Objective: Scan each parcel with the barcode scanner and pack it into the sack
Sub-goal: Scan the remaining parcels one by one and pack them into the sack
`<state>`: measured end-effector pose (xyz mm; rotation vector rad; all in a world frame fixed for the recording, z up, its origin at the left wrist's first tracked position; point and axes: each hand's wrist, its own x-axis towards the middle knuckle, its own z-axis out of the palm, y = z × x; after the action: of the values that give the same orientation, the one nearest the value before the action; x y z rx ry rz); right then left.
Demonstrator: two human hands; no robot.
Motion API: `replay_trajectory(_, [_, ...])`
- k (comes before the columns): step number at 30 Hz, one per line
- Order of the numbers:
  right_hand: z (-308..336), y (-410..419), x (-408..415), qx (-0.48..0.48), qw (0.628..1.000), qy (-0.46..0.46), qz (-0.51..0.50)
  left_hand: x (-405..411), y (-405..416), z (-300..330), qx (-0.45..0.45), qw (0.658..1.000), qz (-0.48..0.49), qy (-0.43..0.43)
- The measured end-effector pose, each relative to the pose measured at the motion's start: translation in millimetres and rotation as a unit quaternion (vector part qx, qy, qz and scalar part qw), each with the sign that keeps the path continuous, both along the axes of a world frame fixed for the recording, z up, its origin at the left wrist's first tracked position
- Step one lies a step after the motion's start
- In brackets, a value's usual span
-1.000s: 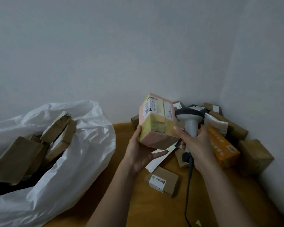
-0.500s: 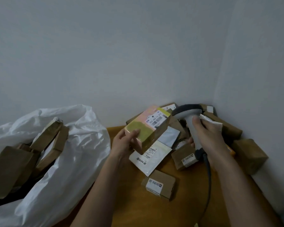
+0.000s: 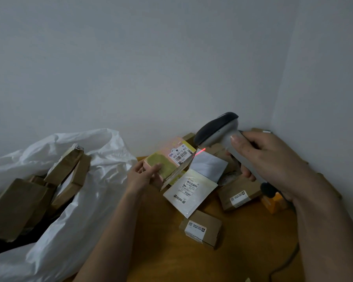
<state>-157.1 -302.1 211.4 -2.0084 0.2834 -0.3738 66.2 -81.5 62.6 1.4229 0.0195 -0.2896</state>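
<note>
— Head view: what differs from half a second ago?

— The scanner (image 3: 216, 131) has risen and tipped so its dark head points down and left at the box (image 3: 170, 159). A red beam now shows, landing on the box's right edge beside the label (image 3: 181, 155). The box sits lower and flatter than before, its label facing up.

— Who holds what?

— The right hand (image 3: 269, 163) is wrapped round the scanner's grey handle, thumb laid along it. The left hand (image 3: 144, 176) grips the box's near end, thumb on top over the green patch.

— How does the box look?

— Pink and yellow-green, with a white barcode label reading 502-602-12 on its top face. It hangs above the table (image 3: 165, 251), over the edge of a flat white mailer (image 3: 190, 192), between the sack (image 3: 86, 200) and the scanner.

— And around it?

— The white sack lies open at the left with brown parcels (image 3: 18, 204) inside. A small brown carton (image 3: 202, 231) rests on the wood near the mailer, another carton (image 3: 239, 193) just under the right hand, more piled in the corner. The scanner's cable (image 3: 281, 265) trails down by the right forearm.
</note>
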Motion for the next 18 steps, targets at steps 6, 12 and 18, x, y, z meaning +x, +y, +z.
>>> replay_trajectory(6, [6,-3,-5,-0.002,1.0,-0.002,0.006,2,-1,-2,0.006,1.0,-0.001,-0.008])
replay_trajectory(12, [11,-7,-9,-0.007,1.0,-0.003,0.007,0,-3,0,0.02,1.0,-0.013,-0.008])
replay_trajectory(18, [10,-13,-12,0.001,1.0,-0.006,0.003,-9,-5,5,0.019,1.0,-0.017,-0.004])
